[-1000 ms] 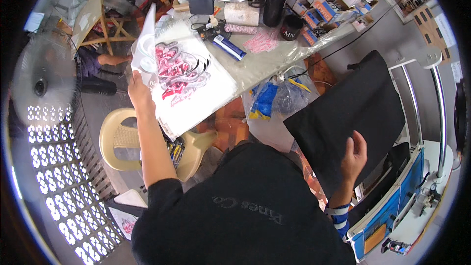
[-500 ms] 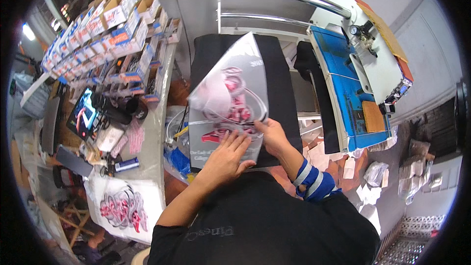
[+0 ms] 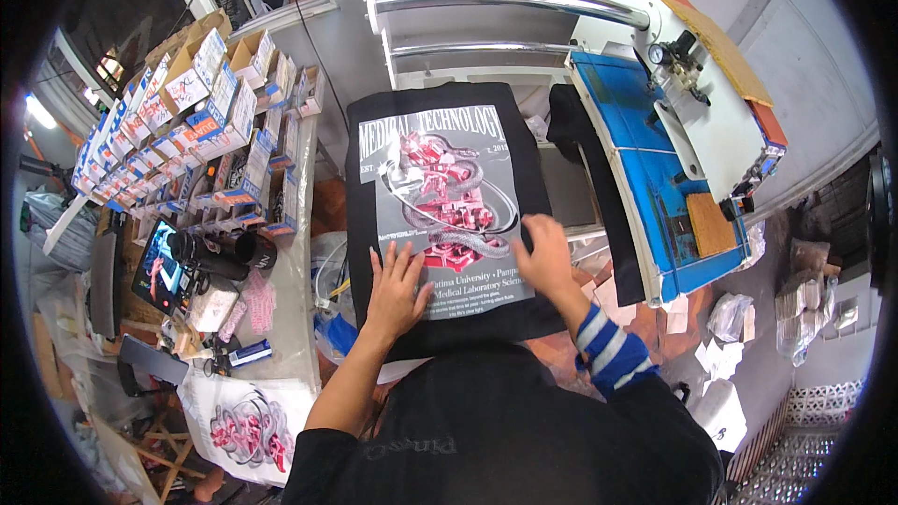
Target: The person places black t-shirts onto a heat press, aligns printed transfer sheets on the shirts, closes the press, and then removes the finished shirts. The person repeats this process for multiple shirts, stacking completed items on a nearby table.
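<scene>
Left hand and right hand: both open, fingers spread, flat on printed transfer sheet atop black shirt.

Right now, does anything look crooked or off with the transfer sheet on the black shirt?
The transfer sheet lies slightly tilted on the black shirt, with its top edge sloping against the shirt's edge. Its upper left corner area shows glare and a curl, so it may not lie flat. The left hand and right hand both press its lower edge.
</scene>
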### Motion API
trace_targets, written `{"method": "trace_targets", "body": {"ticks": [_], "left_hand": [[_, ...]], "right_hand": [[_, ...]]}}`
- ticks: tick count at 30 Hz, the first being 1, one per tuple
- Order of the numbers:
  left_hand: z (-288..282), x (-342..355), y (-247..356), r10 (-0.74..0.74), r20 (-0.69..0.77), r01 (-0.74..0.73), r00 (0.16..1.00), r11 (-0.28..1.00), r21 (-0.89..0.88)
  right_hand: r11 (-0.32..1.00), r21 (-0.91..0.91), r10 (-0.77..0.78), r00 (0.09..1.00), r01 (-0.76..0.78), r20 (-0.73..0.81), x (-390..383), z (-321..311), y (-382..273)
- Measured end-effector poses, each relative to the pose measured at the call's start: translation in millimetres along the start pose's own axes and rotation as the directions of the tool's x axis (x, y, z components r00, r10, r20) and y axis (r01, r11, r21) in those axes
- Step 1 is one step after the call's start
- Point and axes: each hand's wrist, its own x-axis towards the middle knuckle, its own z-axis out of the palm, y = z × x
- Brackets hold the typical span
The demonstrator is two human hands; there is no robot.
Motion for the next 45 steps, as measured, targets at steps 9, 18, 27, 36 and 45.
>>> {"method": "trace_targets", "body": {"ticks": [9, 18, 27, 36, 45], "left_hand": [[62, 269, -80, 0.024, -0.101, -0.014, 0.995, 0.995, 0.102], [88, 364, -125, -0.134, -0.030, 0.137, 0.991, 0.976, 0.167], [39, 353, -221, -0.161, 0.115, 0.152, 0.980, 0.985, 0.082], [51, 381, -166, 0.006, -0.034, -0.001, 0.999, 0.992, 0.127], [117, 438, -57, -0.179, 0.265, 0.185, 0.947, 0.983, 0.003]], "right_hand": [[0.948, -0.221, -0.165, 0.949, 0.228, 0.269, -34, -9, 2], [0.964, -0.210, -0.095, 0.951, 0.161, 0.296, -34, -12, 2], [0.964, -0.217, -0.082, 0.948, 0.154, 0.307, -26, -12, -1], [0.972, -0.185, -0.087, 0.952, 0.146, 0.295, -25, -12, -1], [0.975, -0.164, -0.100, 0.954, 0.151, 0.284, -27, -14, -2]]}}
